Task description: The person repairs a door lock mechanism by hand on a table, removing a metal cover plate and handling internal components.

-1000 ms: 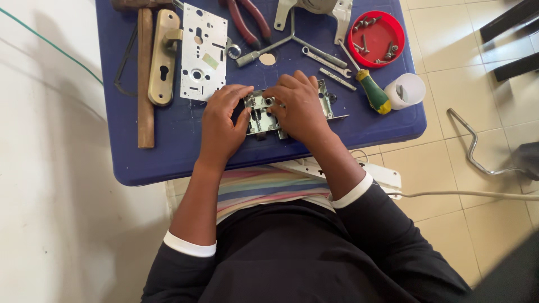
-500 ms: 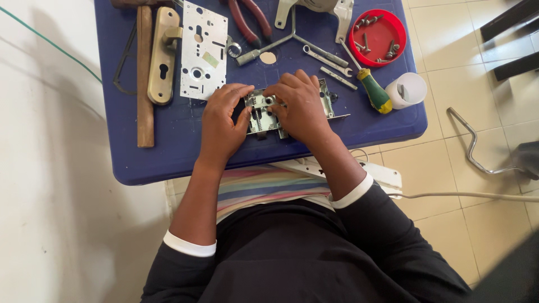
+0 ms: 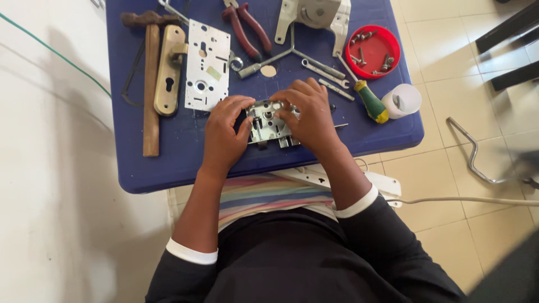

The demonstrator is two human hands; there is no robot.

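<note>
Pinching the open lock case (image 3: 268, 122) mid-bench (image 3: 168, 168) between both hands, left hand (image 3: 224, 132) clamped on its left edge, right hand (image 3: 309, 115) fingering the works; cover plate (image 3: 207, 64) off, screws in red lid (image 3: 372, 51), reassembly apparently ahead.

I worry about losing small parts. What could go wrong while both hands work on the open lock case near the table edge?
The open lock case lies close to the near edge of the blue table, so a loosened part might roll off onto the floor. The right hand covers much of the mechanism, perhaps hiding a slipping piece. The left hand only steadies one side.
</note>
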